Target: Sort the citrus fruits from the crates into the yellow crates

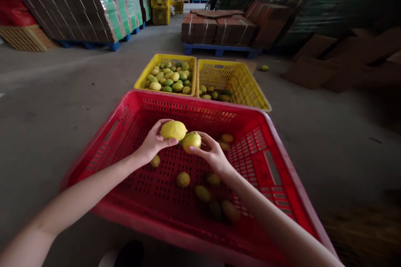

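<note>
My left hand (pixel 155 141) is closed around a large yellow lemon (pixel 173 130). Just beside it, my right hand (pixel 211 152) grips a smaller yellow-green lemon (pixel 191 142) between thumb and fingers. The two fruits are side by side, very close or touching; I cannot tell which. Both hands are above the inside of a red perforated plastic crate (pixel 125 200). On the crate's floor lie several loose lemons, among them a yellow lemon (pixel 183 179) near the middle and a greenish one (pixel 203 193) nearer to me. My right forearm passes over the crate's right side.
Beyond the red crate stand a yellow crate (pixel 138 81) full of yellow and green lemons and another yellow crate (pixel 250 87) with several at its bottom. A single lemon (pixel 264 68) lies on the floor. Farther back are boxes on a blue pallet (pixel 219 49) and wrapped stacks (pixel 119 0).
</note>
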`<state>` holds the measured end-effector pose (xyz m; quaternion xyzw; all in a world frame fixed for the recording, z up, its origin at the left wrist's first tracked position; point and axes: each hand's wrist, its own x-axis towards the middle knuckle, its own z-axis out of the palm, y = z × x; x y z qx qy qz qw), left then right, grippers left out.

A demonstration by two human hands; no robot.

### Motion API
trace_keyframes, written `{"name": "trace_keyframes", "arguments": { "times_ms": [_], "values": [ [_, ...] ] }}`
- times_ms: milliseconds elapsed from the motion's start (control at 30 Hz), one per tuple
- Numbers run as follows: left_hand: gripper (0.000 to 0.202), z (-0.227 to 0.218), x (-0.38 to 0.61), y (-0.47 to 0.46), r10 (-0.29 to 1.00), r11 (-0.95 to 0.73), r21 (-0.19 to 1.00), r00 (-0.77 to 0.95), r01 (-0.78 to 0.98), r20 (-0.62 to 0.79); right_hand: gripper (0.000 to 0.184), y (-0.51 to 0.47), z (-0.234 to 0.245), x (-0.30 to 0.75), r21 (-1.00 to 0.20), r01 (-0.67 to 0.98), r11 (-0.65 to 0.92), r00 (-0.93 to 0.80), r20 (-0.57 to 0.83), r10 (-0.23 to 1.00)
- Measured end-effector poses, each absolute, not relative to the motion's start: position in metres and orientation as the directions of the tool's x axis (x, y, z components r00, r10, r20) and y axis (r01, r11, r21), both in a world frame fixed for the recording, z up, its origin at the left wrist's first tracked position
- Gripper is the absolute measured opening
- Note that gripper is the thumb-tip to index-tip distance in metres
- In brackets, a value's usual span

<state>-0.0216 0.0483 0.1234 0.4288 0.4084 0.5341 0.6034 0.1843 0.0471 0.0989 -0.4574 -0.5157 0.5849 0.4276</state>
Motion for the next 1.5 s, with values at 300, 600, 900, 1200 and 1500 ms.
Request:
{"name": "trace_keyframes", "arguments": {
  "times_ms": [300,600,900,1200,1500],
  "values": [
    [0.058,0.112,-0.024,0.051,0.977,-0.084,0.991,0.205,0.101,0.062,0.059,0.044,0.105,0.187,-0.97,0.107,0.217,-0.139,0.201,0.97],
    [0.058,0.139,-0.02,0.036,0.985,-0.159,0.987,0.073,0.035,0.156,0.043,0.026,0.116,0.18,-0.721,0.398,0.567,-0.087,0.586,0.806],
    [0.062,0.125,-0.025,0.048,0.991,-0.083,0.996,0.104,-0.017,0.084,0.052,0.038,0.113,0.186,-0.97,0.121,0.209,-0.11,0.196,0.974],
    [0.047,0.105,-0.023,0.057,0.792,0.589,0.805,0.248,-0.068,-0.559,0.033,0.05,0.093,0.182,-0.745,-0.278,-0.606,-0.272,-0.544,0.794],
    [0.061,0.101,-0.031,0.063,0.931,0.322,0.916,0.256,-0.238,-0.26,0.051,0.049,0.091,0.182,-0.886,-0.369,-0.281,-0.051,-0.282,0.958]
  ]
}}
